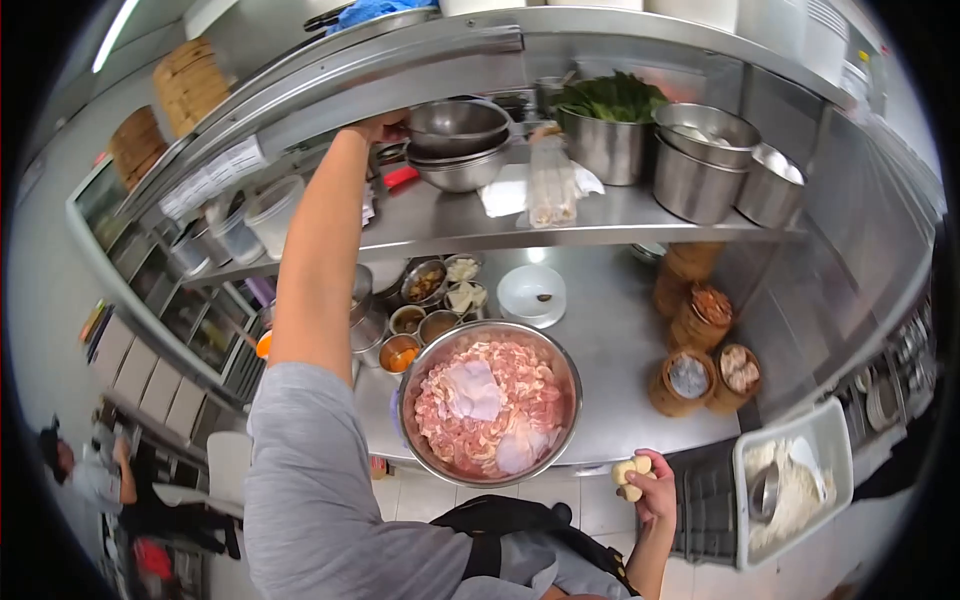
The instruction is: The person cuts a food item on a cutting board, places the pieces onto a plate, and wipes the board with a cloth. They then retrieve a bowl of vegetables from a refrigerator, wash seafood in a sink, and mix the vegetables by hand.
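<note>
My left hand (380, 127) reaches up to the steel shelf, right at the left rim of a stack of metal bowls (460, 128); its fingers are mostly hidden. Low on the right, my right hand (655, 490) is closed around several pale yellow, rounded lumps (630, 474), whose kind I cannot tell. Between my arms, a large steel bowl (574, 395) of raw, pink cut meat (500, 420) stands at the counter's front edge. Two paler, flat pieces lie on top of the meat. Below the stacked bowls shows a red handle (401, 177).
Small tins of ingredients (399, 352) crowd the meat bowl's left. Behind it is a white bowl (532, 296). Bamboo baskets (682, 382) stand right. A white powder bin (795, 490) holds scoops. The shelf (620, 222) carries pots and leafy greens (612, 97). A person (100, 480) is far left.
</note>
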